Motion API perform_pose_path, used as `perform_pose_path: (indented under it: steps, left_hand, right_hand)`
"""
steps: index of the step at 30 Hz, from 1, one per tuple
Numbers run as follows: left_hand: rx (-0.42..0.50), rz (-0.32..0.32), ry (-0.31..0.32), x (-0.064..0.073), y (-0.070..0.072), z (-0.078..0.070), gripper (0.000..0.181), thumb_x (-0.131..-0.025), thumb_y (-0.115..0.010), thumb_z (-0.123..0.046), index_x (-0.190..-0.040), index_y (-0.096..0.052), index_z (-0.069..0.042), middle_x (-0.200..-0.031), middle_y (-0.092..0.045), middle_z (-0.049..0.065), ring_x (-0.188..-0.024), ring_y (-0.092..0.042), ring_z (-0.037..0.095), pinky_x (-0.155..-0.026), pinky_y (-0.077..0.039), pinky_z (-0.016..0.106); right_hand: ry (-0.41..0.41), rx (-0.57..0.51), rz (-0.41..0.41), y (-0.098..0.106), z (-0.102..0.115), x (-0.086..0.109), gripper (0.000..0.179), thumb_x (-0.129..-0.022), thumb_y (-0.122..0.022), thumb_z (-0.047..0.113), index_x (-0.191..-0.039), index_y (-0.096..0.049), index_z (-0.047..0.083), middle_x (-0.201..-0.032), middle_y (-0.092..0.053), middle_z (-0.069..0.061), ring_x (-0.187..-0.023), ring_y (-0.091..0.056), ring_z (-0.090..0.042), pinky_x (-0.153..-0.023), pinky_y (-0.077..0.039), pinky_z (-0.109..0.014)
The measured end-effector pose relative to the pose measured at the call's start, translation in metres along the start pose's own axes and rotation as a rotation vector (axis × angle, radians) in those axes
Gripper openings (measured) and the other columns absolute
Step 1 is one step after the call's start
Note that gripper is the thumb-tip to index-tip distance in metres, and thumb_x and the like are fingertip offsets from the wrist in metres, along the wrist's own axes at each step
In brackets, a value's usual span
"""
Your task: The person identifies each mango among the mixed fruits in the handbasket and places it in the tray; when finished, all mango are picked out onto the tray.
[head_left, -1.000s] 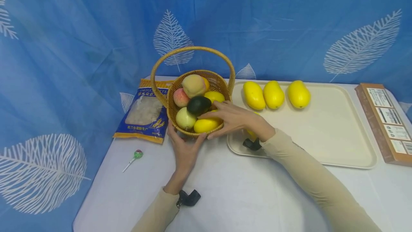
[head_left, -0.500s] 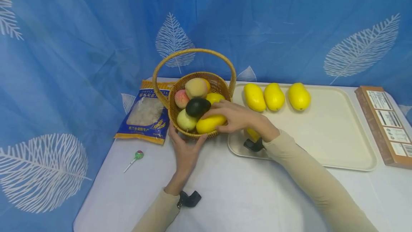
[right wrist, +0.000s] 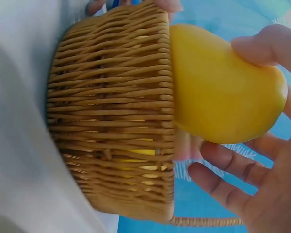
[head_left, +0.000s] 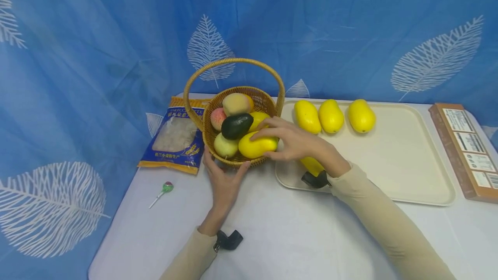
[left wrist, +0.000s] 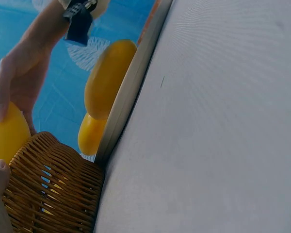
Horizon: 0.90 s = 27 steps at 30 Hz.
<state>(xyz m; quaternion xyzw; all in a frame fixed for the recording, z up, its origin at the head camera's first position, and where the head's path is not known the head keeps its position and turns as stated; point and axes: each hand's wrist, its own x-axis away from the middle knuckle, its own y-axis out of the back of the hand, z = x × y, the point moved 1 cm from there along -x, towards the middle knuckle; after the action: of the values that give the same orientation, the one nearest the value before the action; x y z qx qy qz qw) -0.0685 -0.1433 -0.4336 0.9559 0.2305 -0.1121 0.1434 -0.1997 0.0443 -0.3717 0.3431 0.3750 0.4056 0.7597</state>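
Observation:
In the head view, my right hand point(head_left: 297, 141) grips a yellow mango point(head_left: 254, 147) at the front right of a wicker basket point(head_left: 275, 103). The right wrist view shows that mango point(right wrist: 223, 87) standing above the rim, the thumb on one side and fingers on the other. My left hand point(head_left: 223, 185) holds the basket's front, its thumb at the rim. Around the gripped mango lie a dark green avocado point(head_left: 236, 126), a pale green round fruit point(head_left: 225, 146), a large peach point(head_left: 235, 104), a smaller reddish peach point(head_left: 218, 119) and another mango point(head_left: 258, 120).
A cream tray point(head_left: 389, 163) at the right carries three mangoes along its back; another mango point(head_left: 312, 165) is partly hidden by my right wrist. A brown box point(head_left: 455, 150) lies far right. Left of the basket are a blue pasta bag point(head_left: 175, 135) and a lollipop point(head_left: 167, 187).
My right hand has drawn back to the right and its grip on the mango shows more clearly. The mango has shifted right, and the avocado has moved slightly left. The left hand stays put.

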Motion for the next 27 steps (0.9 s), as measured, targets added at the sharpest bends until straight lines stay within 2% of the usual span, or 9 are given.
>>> perform_pose_path:
  steps: [5, 12, 21, 27]
  left_hand:
    - [0.008, -0.006, -0.016, 0.000, 0.000, -0.001, 0.112, -0.079, -0.082, -0.015, -0.155, -0.002, -0.001, -0.159, -0.008, 0.024, -0.144, -0.019, 0.038, -0.097, -0.039, 0.062]
    - [-0.001, 0.000, -0.010, 0.001, 0.000, 0.000, 0.112, -0.079, -0.082, -0.016, -0.156, -0.001, -0.002, -0.158, -0.007, 0.025, -0.144, -0.019, 0.038, -0.097, -0.039, 0.060]
    - [0.018, -0.007, -0.013, 0.000, 0.000, 0.001, 0.112, -0.079, -0.083, -0.014, -0.155, -0.002, -0.001, -0.158, -0.009, 0.025, -0.143, -0.020, 0.038, -0.097, -0.038, 0.063]
    - [0.004, 0.000, 0.004, 0.001, 0.000, 0.001, 0.112, -0.079, -0.082, -0.017, -0.156, -0.001, -0.002, -0.158, -0.008, 0.025, -0.143, -0.019, 0.038, -0.098, -0.037, 0.063]
  right_hand:
    - [-0.024, -0.050, -0.028, 0.000, -0.003, 0.008, 0.047, -0.086, -0.072, 0.030, -0.131, -0.062, 0.025, -0.127, -0.056, 0.000, -0.116, -0.050, -0.017, -0.100, -0.043, -0.042]
    - [-0.058, -0.187, -0.008, 0.000, -0.007, 0.012, 0.046, -0.091, -0.067, 0.028, -0.136, -0.058, 0.025, -0.128, -0.053, 0.002, -0.114, -0.050, -0.014, -0.098, -0.047, -0.040]
    - [-0.053, -0.312, -0.025, 0.001, -0.008, 0.015, 0.047, -0.088, -0.072, 0.019, -0.134, -0.059, 0.020, -0.140, -0.052, -0.002, -0.130, -0.046, -0.018, -0.102, -0.048, -0.042]
    - [-0.070, -0.327, -0.032, 0.005, -0.008, 0.020, 0.046, -0.089, -0.071, 0.019, -0.133, -0.059, 0.022, -0.136, -0.054, 0.002, -0.126, -0.049, -0.017, -0.099, -0.049, -0.043]
